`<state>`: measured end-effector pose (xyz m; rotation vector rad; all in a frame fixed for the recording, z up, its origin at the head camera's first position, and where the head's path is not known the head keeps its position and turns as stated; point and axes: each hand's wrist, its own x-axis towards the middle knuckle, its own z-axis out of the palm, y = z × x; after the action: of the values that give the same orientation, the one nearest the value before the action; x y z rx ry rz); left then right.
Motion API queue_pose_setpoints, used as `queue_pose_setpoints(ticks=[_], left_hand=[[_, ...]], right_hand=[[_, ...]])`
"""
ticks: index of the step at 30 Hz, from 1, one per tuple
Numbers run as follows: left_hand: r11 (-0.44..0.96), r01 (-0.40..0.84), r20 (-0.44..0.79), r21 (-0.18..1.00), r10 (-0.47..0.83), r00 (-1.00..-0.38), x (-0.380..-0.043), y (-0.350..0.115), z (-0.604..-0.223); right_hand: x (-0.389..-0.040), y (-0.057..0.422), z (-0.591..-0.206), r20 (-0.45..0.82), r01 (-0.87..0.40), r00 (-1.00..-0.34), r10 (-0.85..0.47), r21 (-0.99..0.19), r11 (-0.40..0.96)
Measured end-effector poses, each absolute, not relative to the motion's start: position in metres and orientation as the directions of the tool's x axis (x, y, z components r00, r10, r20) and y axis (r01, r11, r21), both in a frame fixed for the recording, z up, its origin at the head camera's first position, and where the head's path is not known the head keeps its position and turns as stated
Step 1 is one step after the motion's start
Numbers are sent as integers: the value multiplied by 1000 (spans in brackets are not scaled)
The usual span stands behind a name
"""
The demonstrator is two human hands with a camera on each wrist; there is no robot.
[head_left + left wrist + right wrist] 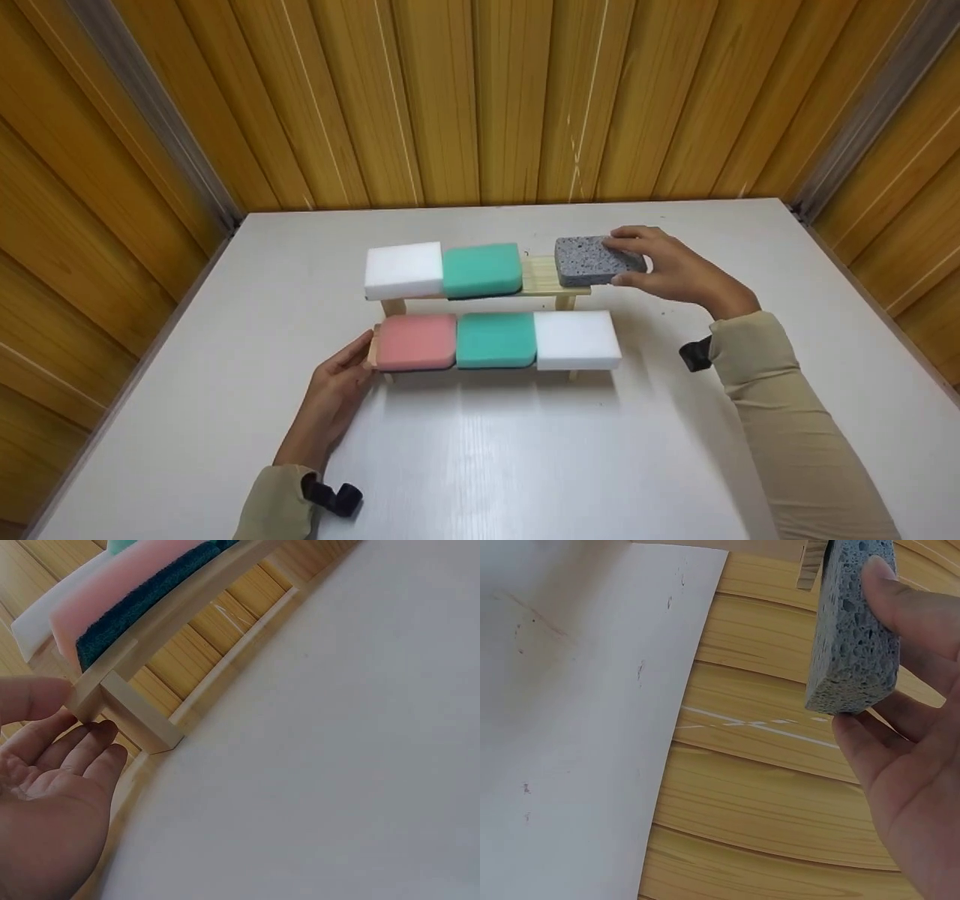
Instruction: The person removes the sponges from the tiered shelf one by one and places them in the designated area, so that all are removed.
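Note:
A two-step wooden rack (538,274) stands mid-table, bearing sponges on both levels. At the right end of the upper step, my right hand (679,271) holds a grey porous sponge (589,261) between thumb and fingers; the sponge overhangs the step's end. Left of it, past a strip of bare slats, lie a green sponge (481,268) and a white sponge (403,270). The lower step carries a pink sponge (416,341), a second green sponge (496,340) and a second white sponge (577,340). My left hand (52,787) pinches the lower step's left end, thumb above, fingers beneath.
The white table (465,465) extends around the rack. Behind it rises a wood-patterned corrugated wall (442,105), with similar panels at both sides. Black straps with small mounts (334,499) sit on both sleeves.

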<state>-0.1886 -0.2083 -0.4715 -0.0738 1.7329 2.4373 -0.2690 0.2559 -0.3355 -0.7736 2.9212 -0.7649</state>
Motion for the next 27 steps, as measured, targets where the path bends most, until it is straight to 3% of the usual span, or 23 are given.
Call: queue_pose_setpoints(ticks=[27], left_hand=[[-353,-157,-133,922,90,-987,-191,-205,-471]], right_hand=[[-267,298,-356,177,-429,-900,-398,-518,740]])
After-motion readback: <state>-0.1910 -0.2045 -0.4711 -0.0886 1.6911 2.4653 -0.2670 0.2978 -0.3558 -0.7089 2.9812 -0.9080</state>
